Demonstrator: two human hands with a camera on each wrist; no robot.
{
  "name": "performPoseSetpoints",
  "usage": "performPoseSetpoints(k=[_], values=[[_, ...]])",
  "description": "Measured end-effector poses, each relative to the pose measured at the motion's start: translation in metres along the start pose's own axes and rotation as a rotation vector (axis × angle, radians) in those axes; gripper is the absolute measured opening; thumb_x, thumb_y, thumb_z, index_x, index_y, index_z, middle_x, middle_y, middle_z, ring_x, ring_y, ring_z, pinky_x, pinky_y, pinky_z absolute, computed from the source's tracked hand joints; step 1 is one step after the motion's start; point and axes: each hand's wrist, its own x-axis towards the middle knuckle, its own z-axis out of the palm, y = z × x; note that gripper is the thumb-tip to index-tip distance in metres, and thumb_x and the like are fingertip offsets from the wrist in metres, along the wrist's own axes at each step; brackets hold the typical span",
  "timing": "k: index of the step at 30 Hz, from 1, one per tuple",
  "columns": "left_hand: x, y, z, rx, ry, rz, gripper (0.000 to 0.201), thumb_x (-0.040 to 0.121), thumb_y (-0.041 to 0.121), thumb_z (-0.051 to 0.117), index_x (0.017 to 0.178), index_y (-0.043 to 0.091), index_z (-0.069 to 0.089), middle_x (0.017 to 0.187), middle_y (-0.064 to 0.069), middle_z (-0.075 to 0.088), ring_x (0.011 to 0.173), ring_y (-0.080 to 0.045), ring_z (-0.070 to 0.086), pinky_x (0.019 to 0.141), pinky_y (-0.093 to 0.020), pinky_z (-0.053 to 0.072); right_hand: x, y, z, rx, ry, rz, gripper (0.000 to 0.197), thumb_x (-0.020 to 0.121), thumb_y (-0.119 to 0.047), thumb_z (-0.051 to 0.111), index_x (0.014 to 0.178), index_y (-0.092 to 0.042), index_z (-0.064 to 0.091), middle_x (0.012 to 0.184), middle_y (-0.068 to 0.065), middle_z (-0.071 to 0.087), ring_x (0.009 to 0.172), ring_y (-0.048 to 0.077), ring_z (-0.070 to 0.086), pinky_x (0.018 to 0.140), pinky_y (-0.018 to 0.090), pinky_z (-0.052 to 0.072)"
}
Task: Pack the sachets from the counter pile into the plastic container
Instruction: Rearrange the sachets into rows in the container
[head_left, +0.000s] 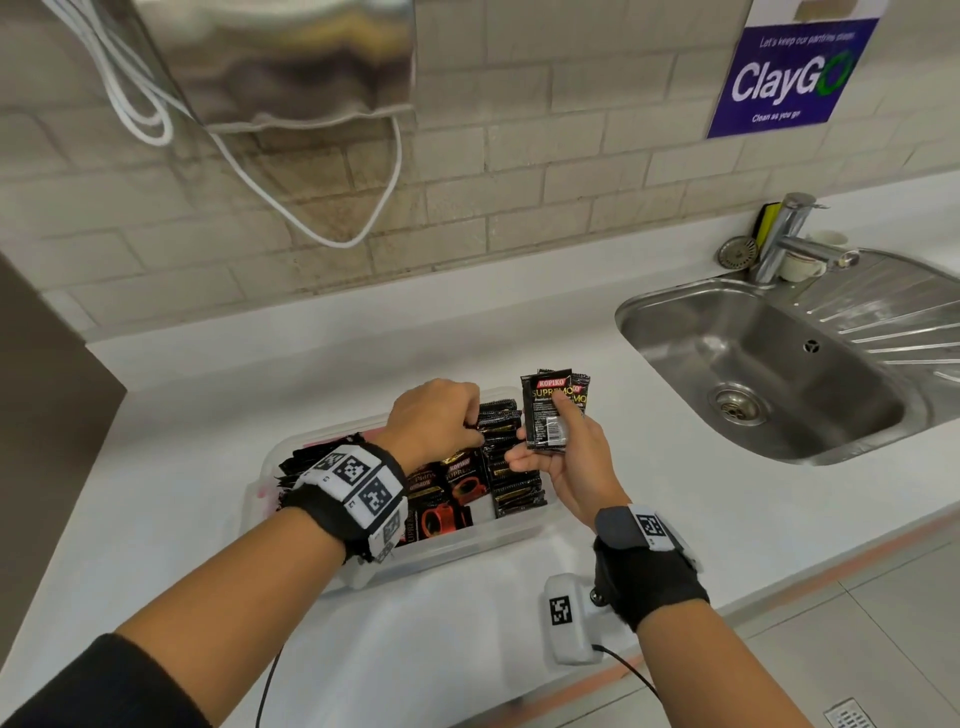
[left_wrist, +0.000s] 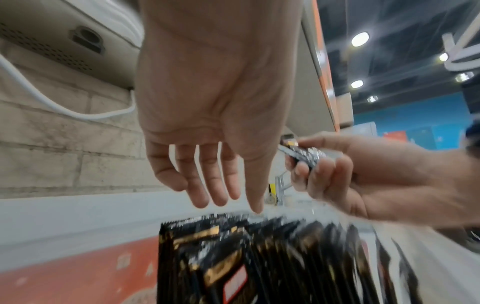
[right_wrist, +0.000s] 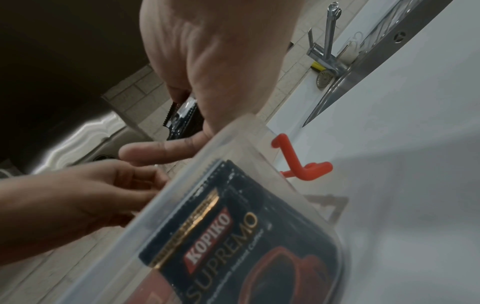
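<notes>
Right hand (head_left: 563, 457) grip clamped on small bunch of sachets (head_left: 551, 410) (Kopiko Supremo, black), thumb across front, held upright above right end of plastic container (head_left: 441, 558). Left hand (head_left: 434, 423) fingers straight, apart, pointing down, tips touching tops of packed sachets (head_left: 506, 457) standing in row inside container. Container on white counter (head_left: 182, 467), sink (head_left: 769, 364) well to right.

Evenly and brightly lit from overhead in the head view, with soft shadows on the white counter (head_left: 363, 332) and bowed edges. Motion-blurred across the sachets (left_wrist: 259, 257) in the left wrist view, beneath glaring ceiling lights (left_wrist: 360, 39). Dimmer, tilted and soft-focused in the right wrist view, hazy through the plastic container (right_wrist: 259, 131).
</notes>
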Motion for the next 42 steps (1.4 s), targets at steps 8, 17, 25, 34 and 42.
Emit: performPoseSetpoints(k=[8, 17, 25, 34, 42], values=[[-0.012, 0.021, -0.025, -0.286, 0.079, 0.288, 0.067, 0.091, -0.006, 0.052, 0.14, 0.039, 0.043, 0.127, 0.009, 0.039, 0.108, -0.011, 0.053, 0.088, -0.034, 0.052, -0.003, -0.003, 0.001, -0.027, -0.024, -0.047, 0.038, 0.093, -0.037, 0.062, 0.105, -0.001, 0.064, 0.079, 0.02, 0.068, 0.057, 0.032, 0.069, 0.051, 0.033, 0.059], [-0.012, 0.025, -0.015, -0.247, 0.053, 0.382, 0.07, 0.09, -0.007, 0.055, 0.143, 0.038, 0.049, 0.122, 0.006, 0.042, 0.11, -0.017, 0.051, 0.085, -0.043, 0.052, -0.005, 0.0, 0.002, -0.072, -0.029, -0.103, 0.04, 0.091, -0.029, 0.066, 0.12, -0.002, 0.061, 0.086, 0.018, 0.072, 0.059, 0.027, 0.07, 0.053, 0.031, 0.058], [-0.015, 0.016, -0.015, -0.111, 0.116, 0.404, 0.05, 0.093, 0.028, 0.068, 0.141, 0.028, 0.055, 0.113, 0.007, 0.044, 0.098, -0.011, 0.049, 0.082, -0.04, 0.051, -0.004, 0.002, 0.002, -0.082, -0.043, -0.142, 0.04, 0.091, -0.034, 0.065, 0.112, 0.0, 0.065, 0.086, 0.022, 0.072, 0.058, 0.025, 0.069, 0.054, 0.03, 0.058], [-0.027, -0.015, -0.024, -0.22, 0.177, 0.309, 0.018, 0.096, 0.026, 0.065, 0.109, 0.017, 0.074, 0.103, 0.005, 0.045, 0.091, -0.012, 0.053, 0.084, -0.035, 0.051, -0.002, 0.004, 0.001, -0.095, -0.039, -0.135, 0.028, 0.095, -0.027, 0.061, 0.107, -0.001, 0.063, 0.072, 0.011, 0.063, 0.062, 0.027, 0.067, 0.056, 0.028, 0.058], [-0.032, -0.033, -0.039, -0.28, -0.064, 0.144, 0.009, 0.093, 0.022, 0.07, 0.097, 0.027, 0.064, 0.082, 0.01, 0.069, 0.061, -0.002, 0.066, 0.07, -0.028, 0.056, -0.001, 0.004, -0.001, -0.087, -0.021, -0.125, 0.029, 0.102, -0.027, 0.054, 0.102, 0.0, 0.063, 0.072, 0.013, 0.062, 0.064, 0.031, 0.067, 0.055, 0.031, 0.058]])
